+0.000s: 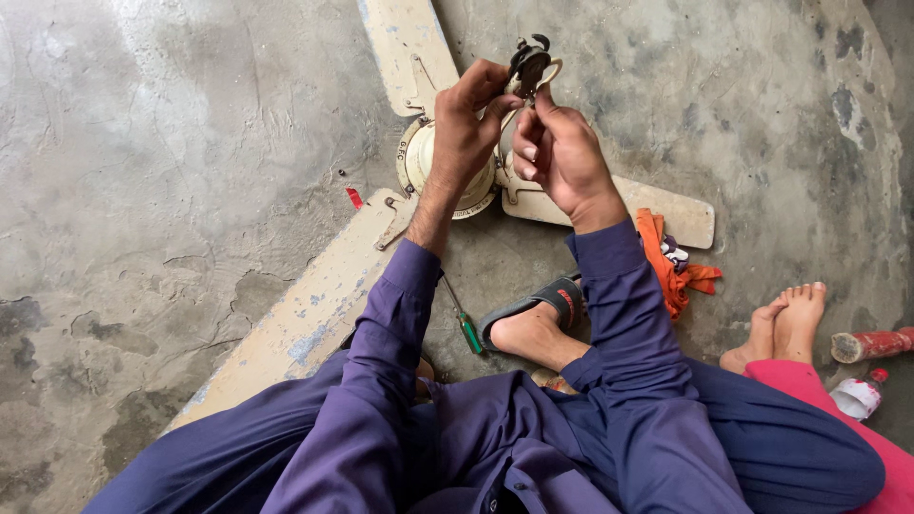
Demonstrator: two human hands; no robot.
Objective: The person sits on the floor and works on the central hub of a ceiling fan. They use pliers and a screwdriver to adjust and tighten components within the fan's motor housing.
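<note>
An old cream ceiling fan (314, 305) lies flat on the concrete floor, its round motor hub (419, 157) under my hands. My left hand (466, 124) and my right hand (562, 152) are raised together above the hub. Both pinch a small dark metal hanger part (529, 65) with a curved clip, which sits at the top of the fan's rod. My fingers hide the rod below the part. Purple sleeves cover both my forearms.
A green-handled screwdriver (466, 328) lies by my sandalled foot (533, 328). An orange cloth (666, 262) rests beside one fan blade (666, 209). Another person's bare feet (785, 324) and pink clothing are at the right, near a red cylinder (871, 345). A small red scrap (354, 197) lies left of the hub.
</note>
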